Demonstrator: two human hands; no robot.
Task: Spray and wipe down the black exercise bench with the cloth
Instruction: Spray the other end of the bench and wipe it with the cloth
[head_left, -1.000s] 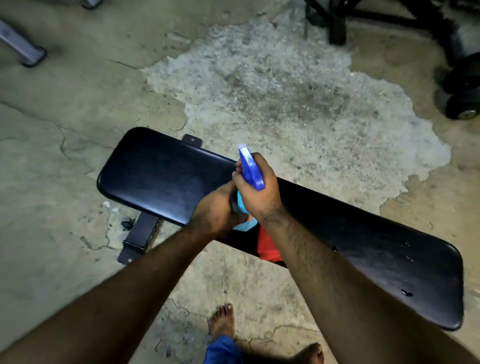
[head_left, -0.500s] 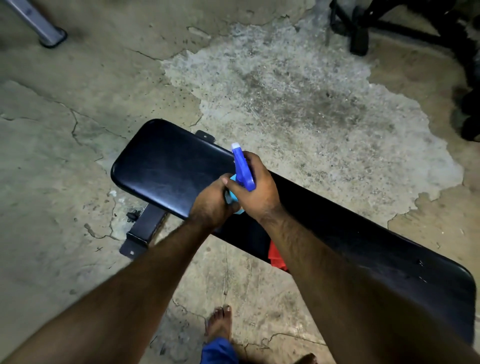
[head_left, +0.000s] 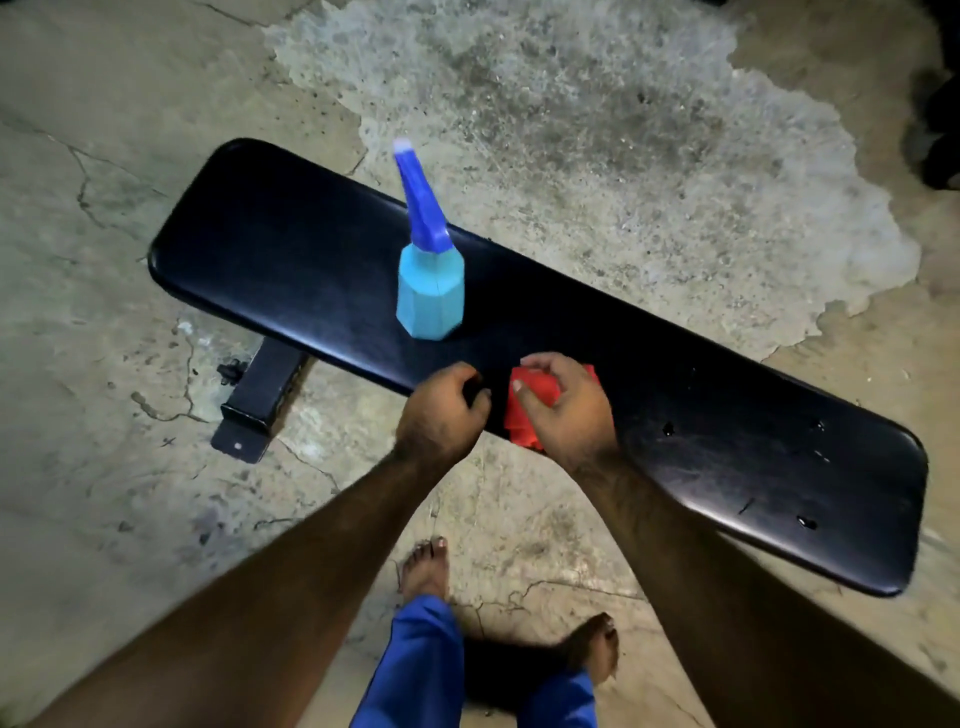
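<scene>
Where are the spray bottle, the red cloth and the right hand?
spray bottle (head_left: 430, 296), head view, on its light blue body.
red cloth (head_left: 524, 418), head view, on the fold showing left of the hand.
right hand (head_left: 569, 410), head view, on the back of the hand.

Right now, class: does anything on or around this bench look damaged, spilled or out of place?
Yes. The bench has small dark marks, possibly tears or droplets, near its right end. The floor beyond shows a large patch of worn-away surface, and cracks nearby.
</scene>
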